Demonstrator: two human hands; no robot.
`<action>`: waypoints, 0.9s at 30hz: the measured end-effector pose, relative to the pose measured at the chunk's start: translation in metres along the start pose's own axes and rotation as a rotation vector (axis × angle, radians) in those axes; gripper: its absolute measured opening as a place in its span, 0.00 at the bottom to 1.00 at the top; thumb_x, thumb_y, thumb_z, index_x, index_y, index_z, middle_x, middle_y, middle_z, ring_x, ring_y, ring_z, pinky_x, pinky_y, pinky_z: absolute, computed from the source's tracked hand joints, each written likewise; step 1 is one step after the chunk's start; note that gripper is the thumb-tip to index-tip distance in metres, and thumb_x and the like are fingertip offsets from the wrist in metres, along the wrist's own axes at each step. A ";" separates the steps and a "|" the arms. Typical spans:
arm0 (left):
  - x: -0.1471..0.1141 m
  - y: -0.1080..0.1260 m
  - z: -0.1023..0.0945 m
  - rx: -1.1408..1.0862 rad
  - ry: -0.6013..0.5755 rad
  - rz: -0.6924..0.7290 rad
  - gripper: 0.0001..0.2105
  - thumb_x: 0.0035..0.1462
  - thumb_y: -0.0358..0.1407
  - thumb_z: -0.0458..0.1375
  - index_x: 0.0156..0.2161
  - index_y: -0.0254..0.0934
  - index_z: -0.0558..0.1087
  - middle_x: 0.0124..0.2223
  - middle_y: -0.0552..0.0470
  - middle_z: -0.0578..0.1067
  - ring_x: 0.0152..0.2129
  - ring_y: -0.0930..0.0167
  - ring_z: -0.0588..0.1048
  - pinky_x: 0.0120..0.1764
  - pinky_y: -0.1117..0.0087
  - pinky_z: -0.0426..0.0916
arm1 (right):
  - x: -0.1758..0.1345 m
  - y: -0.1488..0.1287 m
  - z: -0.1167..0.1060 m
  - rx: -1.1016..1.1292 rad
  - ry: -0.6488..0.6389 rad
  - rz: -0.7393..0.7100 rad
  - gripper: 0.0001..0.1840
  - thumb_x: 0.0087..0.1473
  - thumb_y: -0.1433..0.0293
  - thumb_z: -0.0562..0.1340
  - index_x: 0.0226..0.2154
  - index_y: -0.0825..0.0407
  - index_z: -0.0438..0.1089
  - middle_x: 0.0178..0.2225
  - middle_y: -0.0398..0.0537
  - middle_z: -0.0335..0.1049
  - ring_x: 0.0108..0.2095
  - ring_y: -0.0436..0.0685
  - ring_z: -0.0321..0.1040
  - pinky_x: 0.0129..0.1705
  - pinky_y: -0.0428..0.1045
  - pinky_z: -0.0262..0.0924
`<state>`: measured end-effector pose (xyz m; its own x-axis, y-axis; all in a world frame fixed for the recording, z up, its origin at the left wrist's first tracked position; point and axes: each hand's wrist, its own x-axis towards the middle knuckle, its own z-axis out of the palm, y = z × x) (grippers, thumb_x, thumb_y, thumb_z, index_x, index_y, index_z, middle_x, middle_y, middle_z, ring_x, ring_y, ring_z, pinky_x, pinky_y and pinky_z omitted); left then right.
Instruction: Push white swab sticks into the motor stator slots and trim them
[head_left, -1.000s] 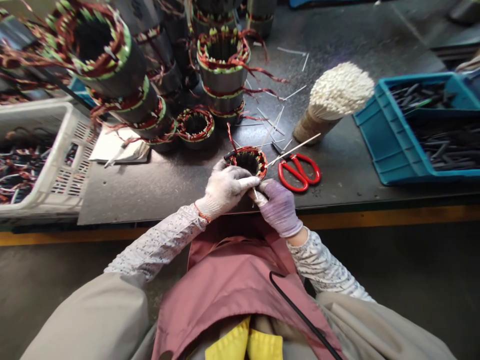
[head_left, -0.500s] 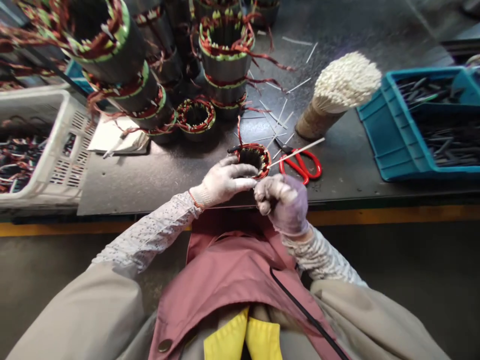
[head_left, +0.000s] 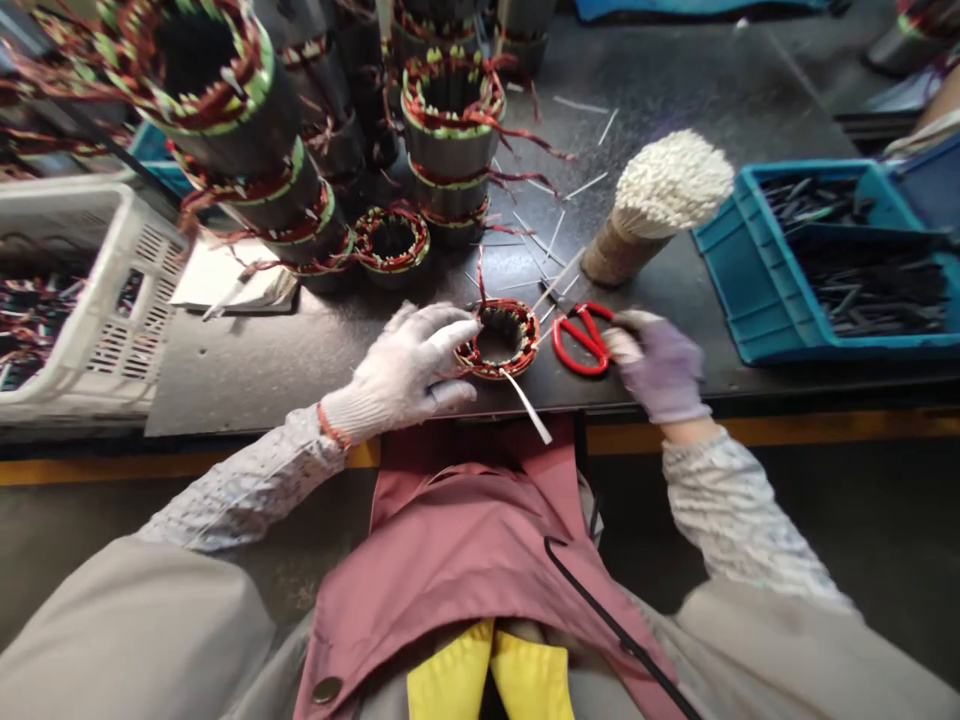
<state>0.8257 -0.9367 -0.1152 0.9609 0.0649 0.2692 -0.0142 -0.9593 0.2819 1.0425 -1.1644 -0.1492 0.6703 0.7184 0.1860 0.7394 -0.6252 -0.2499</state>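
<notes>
From afar I see the left hand [head_left: 409, 368] loosely spread at the wound ring [head_left: 517, 362] near the table [head_left: 225, 385] edge; the right hand [head_left: 660, 368], grip unclear, could drag the scissors [head_left: 583, 370] into its windings

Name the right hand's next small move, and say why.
Probably lift the red-handled scissors: the right hand is at their handles, and a white cord end sticks out from the wound ring by the left hand.

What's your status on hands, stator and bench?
Left hand at left rim of stator. Right hand at red-handled scissors. Stator bore-up, white strip trailing from near rim. Loose white sticks lie behind it.
</notes>
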 end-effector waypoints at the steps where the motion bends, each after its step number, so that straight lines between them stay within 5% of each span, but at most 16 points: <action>1: 0.002 -0.001 0.004 0.032 -0.024 0.017 0.31 0.54 0.45 0.63 0.61 0.38 0.66 0.62 0.40 0.67 0.61 0.53 0.62 0.63 0.44 0.53 | 0.007 0.005 0.006 -0.051 -0.050 0.005 0.24 0.61 0.63 0.53 0.52 0.61 0.68 0.46 0.72 0.70 0.47 0.73 0.70 0.44 0.63 0.64; 6: 0.011 -0.001 0.035 0.153 -0.003 0.098 0.20 0.56 0.39 0.63 0.54 0.44 0.74 0.57 0.45 0.73 0.62 0.49 0.60 0.61 0.37 0.51 | 0.044 -0.013 0.005 -0.324 -0.382 0.113 0.37 0.51 0.68 0.62 0.62 0.55 0.58 0.48 0.67 0.70 0.43 0.71 0.73 0.37 0.57 0.64; 9: 0.011 0.001 0.042 0.187 0.047 0.126 0.17 0.58 0.41 0.62 0.52 0.43 0.75 0.55 0.45 0.75 0.60 0.52 0.65 0.61 0.38 0.52 | 0.030 -0.019 -0.011 -0.385 -0.499 0.173 0.36 0.52 0.63 0.62 0.61 0.56 0.58 0.41 0.63 0.74 0.39 0.68 0.74 0.35 0.54 0.62; 12: 0.010 0.001 0.044 0.195 0.076 0.153 0.14 0.61 0.40 0.59 0.51 0.41 0.76 0.53 0.44 0.77 0.56 0.56 0.69 0.59 0.46 0.60 | -0.017 -0.017 -0.012 -0.283 -0.376 0.121 0.28 0.56 0.63 0.57 0.57 0.56 0.64 0.34 0.57 0.75 0.34 0.62 0.75 0.35 0.51 0.62; 16: 0.010 0.001 0.048 0.198 0.092 0.163 0.15 0.62 0.41 0.57 0.51 0.40 0.76 0.52 0.43 0.77 0.54 0.58 0.71 0.52 0.54 0.68 | -0.073 -0.027 0.005 -0.033 -0.042 -0.203 0.26 0.52 0.67 0.58 0.54 0.57 0.66 0.46 0.58 0.74 0.44 0.61 0.72 0.43 0.52 0.66; 18: 0.010 0.002 0.049 0.204 0.094 0.158 0.15 0.63 0.41 0.57 0.51 0.40 0.76 0.52 0.43 0.77 0.54 0.58 0.71 0.51 0.55 0.68 | -0.079 -0.039 0.009 -0.045 0.034 -0.248 0.27 0.53 0.64 0.59 0.54 0.58 0.67 0.46 0.59 0.73 0.45 0.63 0.71 0.43 0.53 0.65; 27: 0.010 0.003 0.049 0.183 0.076 0.130 0.15 0.62 0.42 0.57 0.51 0.41 0.76 0.51 0.43 0.77 0.54 0.58 0.71 0.51 0.54 0.67 | -0.054 -0.058 0.003 -0.193 -0.170 -0.224 0.27 0.55 0.66 0.57 0.56 0.56 0.68 0.44 0.58 0.75 0.40 0.61 0.72 0.35 0.49 0.60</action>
<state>0.8491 -0.9525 -0.1568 0.9306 -0.0487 0.3627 -0.0795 -0.9943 0.0706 0.9631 -1.1662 -0.1478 0.4817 0.8748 0.0509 0.8763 -0.4806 -0.0331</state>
